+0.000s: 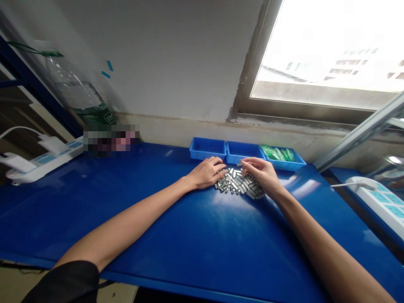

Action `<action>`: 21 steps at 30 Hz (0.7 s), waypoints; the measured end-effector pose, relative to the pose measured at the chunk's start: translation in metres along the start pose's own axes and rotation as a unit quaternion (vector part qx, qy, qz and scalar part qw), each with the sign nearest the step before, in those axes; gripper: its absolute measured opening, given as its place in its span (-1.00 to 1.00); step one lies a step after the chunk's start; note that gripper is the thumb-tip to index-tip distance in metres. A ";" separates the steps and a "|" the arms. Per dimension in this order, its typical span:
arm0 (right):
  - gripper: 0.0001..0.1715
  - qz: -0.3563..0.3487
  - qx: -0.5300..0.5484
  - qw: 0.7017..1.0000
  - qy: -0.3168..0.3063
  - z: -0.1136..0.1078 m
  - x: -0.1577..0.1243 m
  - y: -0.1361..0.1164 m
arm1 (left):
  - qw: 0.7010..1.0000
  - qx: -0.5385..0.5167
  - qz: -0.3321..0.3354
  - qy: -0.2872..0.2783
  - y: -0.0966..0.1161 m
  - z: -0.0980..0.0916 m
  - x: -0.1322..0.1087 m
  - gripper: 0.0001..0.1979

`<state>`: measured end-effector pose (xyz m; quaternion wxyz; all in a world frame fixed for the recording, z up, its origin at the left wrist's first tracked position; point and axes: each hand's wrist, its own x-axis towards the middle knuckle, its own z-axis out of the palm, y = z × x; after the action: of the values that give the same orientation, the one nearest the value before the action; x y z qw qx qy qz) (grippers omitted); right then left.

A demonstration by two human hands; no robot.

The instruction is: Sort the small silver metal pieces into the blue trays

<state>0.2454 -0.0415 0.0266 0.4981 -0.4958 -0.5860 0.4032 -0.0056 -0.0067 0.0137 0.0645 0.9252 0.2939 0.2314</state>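
Note:
A pile of small silvery metal pins, some short and some longer, lies on the blue tabletop. At the pile's left edge rests my left hand, its fingers apart and touching the pins; no held thing shows in it. My right hand is over the right side of the pile, with thumb and fingertips pinched on one small metal pin. Just behind my hands stand a left blue bin and a middle blue bin. Green packets lie in the right blue bin.
A large clear bottle stands at the back left, near a white power strip with plugs in it. Another power strip is beyond the right edge. The wall and window frame bound the table at the back.

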 end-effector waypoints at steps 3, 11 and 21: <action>-0.41 -0.023 0.032 0.999 0.018 -0.001 0.002 0.001 | 1.000 -0.012 -0.014 0.023 -0.001 0.002 -0.001 -0.56; -0.44 -0.063 0.005 0.998 0.014 -0.001 0.003 0.005 | 0.991 -0.053 -0.077 0.096 -0.010 0.008 -0.001 -0.77; -0.70 -0.086 -0.069 0.993 0.039 -0.014 0.004 0.019 | 0.970 -0.147 -0.143 0.128 -0.012 0.006 0.000 -0.80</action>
<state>0.2626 -0.0341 0.0120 0.5183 -0.4920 -0.6330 0.2976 -0.0087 0.0030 0.0060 0.1941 0.8168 0.3915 0.3767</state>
